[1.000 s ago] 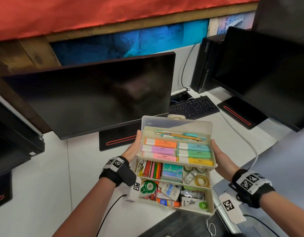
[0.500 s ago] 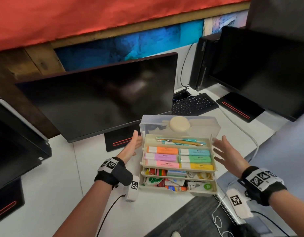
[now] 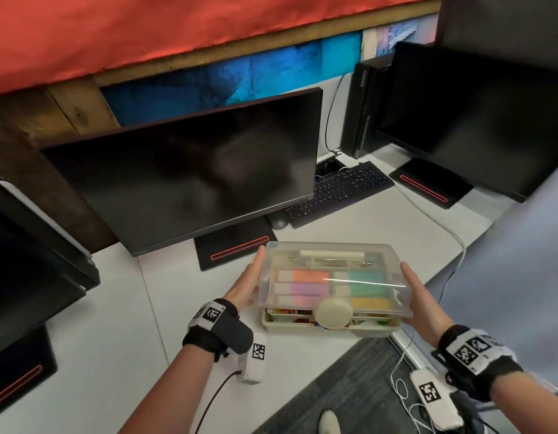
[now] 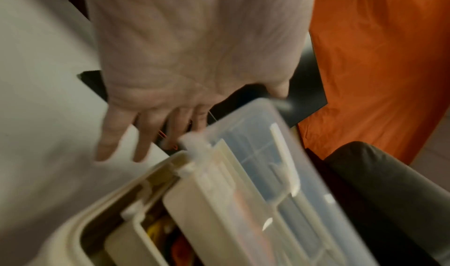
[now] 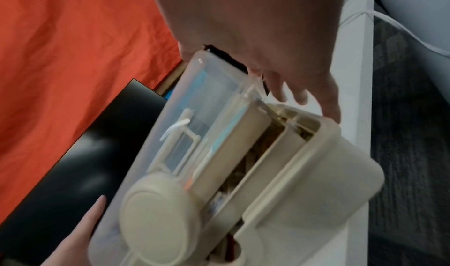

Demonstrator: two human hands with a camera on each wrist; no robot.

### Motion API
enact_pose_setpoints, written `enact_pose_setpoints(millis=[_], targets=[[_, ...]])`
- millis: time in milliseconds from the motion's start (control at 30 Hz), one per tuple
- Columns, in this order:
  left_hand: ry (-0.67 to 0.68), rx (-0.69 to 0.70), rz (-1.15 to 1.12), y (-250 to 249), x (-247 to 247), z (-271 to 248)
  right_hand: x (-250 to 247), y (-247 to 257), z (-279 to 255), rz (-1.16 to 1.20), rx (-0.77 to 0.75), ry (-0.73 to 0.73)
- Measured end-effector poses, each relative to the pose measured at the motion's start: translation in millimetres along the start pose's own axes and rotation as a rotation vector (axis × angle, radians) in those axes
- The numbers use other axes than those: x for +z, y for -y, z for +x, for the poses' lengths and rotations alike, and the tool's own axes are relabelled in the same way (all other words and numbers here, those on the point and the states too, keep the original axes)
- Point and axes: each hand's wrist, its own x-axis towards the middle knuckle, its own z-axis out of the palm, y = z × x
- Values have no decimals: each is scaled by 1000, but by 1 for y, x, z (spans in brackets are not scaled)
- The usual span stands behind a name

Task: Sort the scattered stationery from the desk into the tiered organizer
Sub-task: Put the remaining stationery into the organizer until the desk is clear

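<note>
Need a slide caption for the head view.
Left hand and right hand flank the cream tiered organizer, its clear plastic lid lowered over pastel highlighters.

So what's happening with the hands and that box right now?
Left hand and right hand open, flat against the lid. Lid lowered over organizer, not fully shut. Nothing blocking.

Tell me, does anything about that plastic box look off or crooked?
Yes: the clear lid is not shut flat. It sits tilted over the box, leaving a gap at the front where the lower trays still show, while both hands flank it, left hand and right hand.
</note>
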Motion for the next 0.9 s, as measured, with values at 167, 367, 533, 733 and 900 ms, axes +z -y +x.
enact_pose_setpoints(millis=[167, 367, 533, 733, 900], targets=[[-33, -26, 35, 13, 9, 2, 2, -31, -2, -63, 83, 28], [-79, 29, -43, 24, 5, 18, 15, -14, 4, 29, 30, 16], [-95, 94, -113, 11, 1, 28, 23, -4, 20, 28, 0, 5], [-82, 95, -77, 11, -3, 45, 27, -1, 44, 38, -24, -42], [-207, 113, 99, 4, 5, 49, 35, 1, 49, 85, -17, -103]])
